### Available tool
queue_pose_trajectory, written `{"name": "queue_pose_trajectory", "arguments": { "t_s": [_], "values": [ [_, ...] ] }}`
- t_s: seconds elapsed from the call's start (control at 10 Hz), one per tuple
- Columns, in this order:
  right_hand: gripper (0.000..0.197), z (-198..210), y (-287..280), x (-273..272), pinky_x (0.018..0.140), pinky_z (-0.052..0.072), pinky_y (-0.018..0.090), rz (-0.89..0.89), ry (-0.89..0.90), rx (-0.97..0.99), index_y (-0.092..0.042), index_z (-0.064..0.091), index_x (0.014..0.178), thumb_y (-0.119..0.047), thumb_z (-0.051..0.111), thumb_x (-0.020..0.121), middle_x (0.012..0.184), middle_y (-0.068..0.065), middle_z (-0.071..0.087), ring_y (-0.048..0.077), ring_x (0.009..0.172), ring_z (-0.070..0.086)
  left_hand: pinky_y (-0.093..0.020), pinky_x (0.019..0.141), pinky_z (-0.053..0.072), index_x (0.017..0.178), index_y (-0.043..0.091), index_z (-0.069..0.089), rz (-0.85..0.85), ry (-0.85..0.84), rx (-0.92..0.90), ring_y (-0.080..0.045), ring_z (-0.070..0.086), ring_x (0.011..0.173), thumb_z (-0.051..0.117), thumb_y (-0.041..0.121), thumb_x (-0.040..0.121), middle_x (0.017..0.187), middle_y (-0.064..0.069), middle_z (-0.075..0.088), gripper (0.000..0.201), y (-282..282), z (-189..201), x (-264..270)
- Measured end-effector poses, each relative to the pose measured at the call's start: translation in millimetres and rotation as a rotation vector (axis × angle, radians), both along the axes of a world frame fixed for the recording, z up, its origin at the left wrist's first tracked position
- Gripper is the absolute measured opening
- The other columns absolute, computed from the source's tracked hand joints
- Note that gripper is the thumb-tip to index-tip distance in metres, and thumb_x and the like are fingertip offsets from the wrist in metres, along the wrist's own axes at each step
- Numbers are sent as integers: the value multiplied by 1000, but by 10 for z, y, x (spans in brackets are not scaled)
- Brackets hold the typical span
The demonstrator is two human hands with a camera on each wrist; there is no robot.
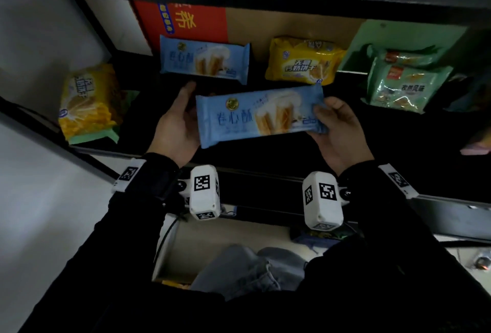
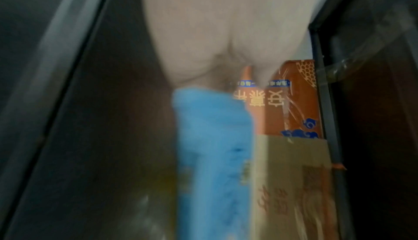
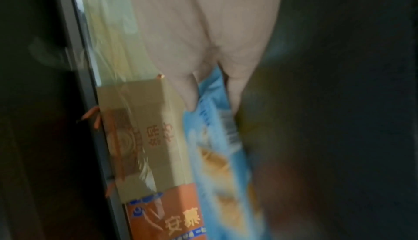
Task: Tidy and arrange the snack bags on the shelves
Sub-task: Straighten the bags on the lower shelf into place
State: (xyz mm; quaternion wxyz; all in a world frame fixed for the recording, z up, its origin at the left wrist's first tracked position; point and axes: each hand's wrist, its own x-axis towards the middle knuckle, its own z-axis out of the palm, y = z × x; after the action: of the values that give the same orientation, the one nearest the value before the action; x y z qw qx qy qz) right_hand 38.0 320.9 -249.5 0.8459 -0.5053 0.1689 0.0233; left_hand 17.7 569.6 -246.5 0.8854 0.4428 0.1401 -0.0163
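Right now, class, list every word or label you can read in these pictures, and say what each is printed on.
"卷心酥": held blue bag and shelf blue bag.
"无糖", "饼干": yellow bag.
"安慕": red carton.
Too blurred or small to read: green bag, left yellow bag, brown carton, all fine print.

Long blue snack bag (image 1: 259,117) held level above the shelf (print up), another blue bag (image 1: 204,59) behind
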Motion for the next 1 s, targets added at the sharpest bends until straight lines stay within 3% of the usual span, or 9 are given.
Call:
{"name": "queue_pose_trajectory", "arguments": {
  "t_s": [0.1,0.2,0.3,0.5,0.6,0.7,0.8,0.9,1.0],
  "values": [
    [21,-43,-49,-53,67,59,31,-91,-38,43,-15,55,89,6,56,90,84,0,70,16,78,69,-31,78,58,118,18,61,-244,109,198,-15,68,104,49,45,92,113,-2,70,39,-123,25,31],
    [28,-77,-94,-82,74,60,37,-124,-32,36,-16,55,110,3,58,90,100,0,70,19,91,70,-21,70,57,110,22,63,-298,125,452,-5,69,92,61,21,91,100,9,72,19,-226,-23,47],
    [45,-102,-159,-104,86,58,40,-10,-46,-175,-9,49,131,-5,64,88,119,7,66,23,103,67,-21,71,55,112,22,62,-255,152,492,-4,67,87,63,17,90,98,9,70,22,-299,-46,125],
    [70,-232,-348,-172,102,46,33,-106,-42,-661,-14,30,145,-4,67,87,142,7,45,21,124,51,-20,67,55,107,17,65,-285,105,730,-6,66,86,72,25,85,99,4,70,25,-595,-55,283],
    [58,-294,-444,-192,98,39,20,-75,-60,-935,-11,35,144,-6,59,91,142,10,45,24,128,46,-23,68,48,111,9,64,-233,105,767,-9,60,81,66,22,90,99,-2,64,25,-642,-41,477],
    [51,-300,-458,-193,104,34,31,-33,24,-1153,-16,40,143,-14,55,94,147,12,40,31,133,39,-20,60,39,102,16,61,-145,204,728,-9,55,79,60,22,93,91,1,60,11,-429,32,701],
    [49,-196,-321,-212,112,19,51,-6,67,-1432,-29,48,138,-16,53,92,157,8,23,33,143,18,-27,82,49,129,11,53,-45,315,642,-19,59,111,57,19,94,123,-5,61,37,-137,64,913],
    [46,-125,-21,-205,113,7,59,215,-159,-1613,-32,47,139,-21,50,94,158,-1,22,26,148,8,-24,82,51,141,8,43,13,342,614,-25,46,133,52,22,97,147,-11,44,47,20,101,1040],
    [45,-173,195,-202,115,7,57,473,-240,-1680,-29,39,145,-25,41,100,157,-7,24,23,149,7,-14,70,52,143,7,39,-10,358,605,-22,45,134,48,22,99,149,-10,42,47,88,138,1122]
  ]
}}
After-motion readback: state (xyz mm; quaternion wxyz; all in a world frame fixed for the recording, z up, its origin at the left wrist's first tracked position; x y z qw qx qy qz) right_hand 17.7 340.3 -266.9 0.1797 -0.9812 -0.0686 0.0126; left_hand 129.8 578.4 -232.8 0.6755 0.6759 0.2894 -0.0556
